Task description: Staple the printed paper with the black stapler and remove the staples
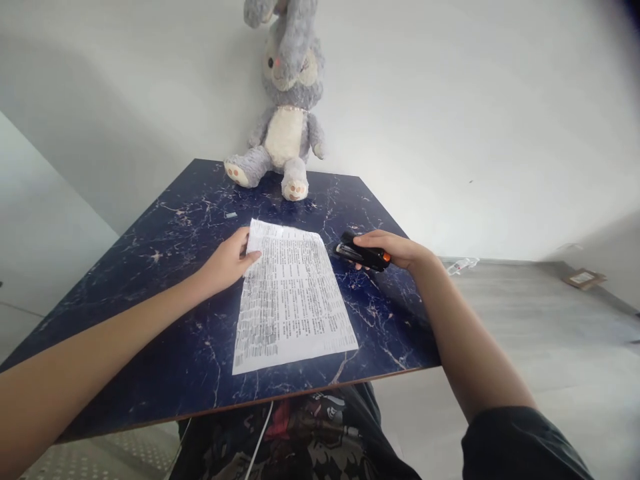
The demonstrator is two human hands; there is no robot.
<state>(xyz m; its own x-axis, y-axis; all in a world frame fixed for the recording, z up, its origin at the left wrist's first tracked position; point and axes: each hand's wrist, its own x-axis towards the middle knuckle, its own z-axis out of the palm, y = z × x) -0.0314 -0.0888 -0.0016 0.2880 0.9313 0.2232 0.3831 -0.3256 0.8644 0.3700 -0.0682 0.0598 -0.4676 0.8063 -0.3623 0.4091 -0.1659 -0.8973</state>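
Printed paper point(295, 293) covered in dense dark text lies over the table, its far end raised a little. My left hand point(233, 257) grips the left edge of that paper near its top corner, thumb on the printed face and fingers behind. In my right hand point(387, 248) is a black stapler point(367, 257) with an orange part at its rear. The stapler's jaw end points left, close to the paper's right edge but apart from it. Whether the paper is one sheet or several I cannot tell.
A dark blue marble-patterned table point(185, 360) stands against a white wall. At its far end sits a grey plush rabbit point(287, 127). A small pale blue piece point(231, 215) lies left of the paper's top. On the floor at right are a cardboard piece point(584, 278) and clear plastic point(463, 265).
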